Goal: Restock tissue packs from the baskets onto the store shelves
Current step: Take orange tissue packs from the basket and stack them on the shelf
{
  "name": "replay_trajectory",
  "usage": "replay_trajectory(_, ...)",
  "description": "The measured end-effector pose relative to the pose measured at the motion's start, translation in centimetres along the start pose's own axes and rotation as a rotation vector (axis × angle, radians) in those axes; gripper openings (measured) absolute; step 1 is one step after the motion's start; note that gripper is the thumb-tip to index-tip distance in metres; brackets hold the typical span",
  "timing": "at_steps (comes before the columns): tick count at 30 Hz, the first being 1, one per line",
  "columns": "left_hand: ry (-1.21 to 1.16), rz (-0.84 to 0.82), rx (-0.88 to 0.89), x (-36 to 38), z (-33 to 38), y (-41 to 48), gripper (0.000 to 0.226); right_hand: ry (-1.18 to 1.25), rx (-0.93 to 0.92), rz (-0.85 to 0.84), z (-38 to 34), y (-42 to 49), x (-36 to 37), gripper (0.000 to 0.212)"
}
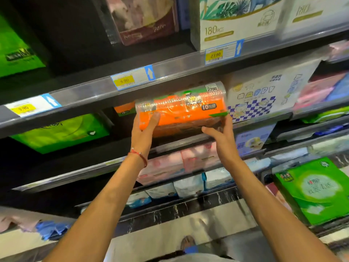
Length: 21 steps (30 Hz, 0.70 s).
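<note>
An orange tissue pack [181,110] in clear wrap, labelled as a ten-pack with a 2798 sticker, sits at the mouth of the second shelf bay. My left hand [144,129] grips its lower left corner, thumb laid on the front face. My right hand [221,137] holds the lower right end from beneath, fingers curled under the pack. Another orange pack [124,109] shows deeper in the same bay, to the left. The shelf rail [94,95] above carries yellow price tags.
A white pack with blue checks [262,95] stands right beside the orange pack. Green packs lie at the left [62,131] and lower right [315,190]. Pink and white packs [170,167] fill the lower shelves. A white 180-sheet box [236,21] sits on the shelf above.
</note>
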<state>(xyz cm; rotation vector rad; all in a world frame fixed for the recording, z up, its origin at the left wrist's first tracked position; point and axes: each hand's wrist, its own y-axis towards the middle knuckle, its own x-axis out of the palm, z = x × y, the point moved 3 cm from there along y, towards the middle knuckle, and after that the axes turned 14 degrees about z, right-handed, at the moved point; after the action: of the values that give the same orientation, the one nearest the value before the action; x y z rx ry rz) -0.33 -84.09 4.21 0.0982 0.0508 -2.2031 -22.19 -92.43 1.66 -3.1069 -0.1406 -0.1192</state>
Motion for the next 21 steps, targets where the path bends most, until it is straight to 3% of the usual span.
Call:
replay_trajectory(3,-0.025,0.032,-0.053,0.5,0.0,-0.4,0.035,-0.133,-0.057,0.032,-0.1,0.7,0.0,0.114)
replay_trajectory(5,-0.018,0.032,-0.078,0.5,0.1,-0.5,0.03,-0.095,-0.018,0.058,0.3,0.9,0.1,0.118)
replay_trajectory(9,-0.021,-0.008,-0.056,0.9,0.1,0.2,0.058,-0.016,-0.021,0.032,2.0,1.2,0.4,0.098)
replay_trajectory(13,0.106,-0.069,0.055,0.6,-1.6,1.4,0.094,-0.089,-0.109,-0.007,2.6,1.1,1.0,0.106)
replay_trajectory(19,0.258,-0.103,0.1,0.8,-4.8,5.9,0.073,-0.164,-0.119,0.014,5.3,2.7,4.0,0.109)
replay_trajectory(21,0.223,-0.118,0.135,1.4,-5.3,7.6,0.083,-0.178,-0.135,0.05,6.9,3.5,5.6,0.109)
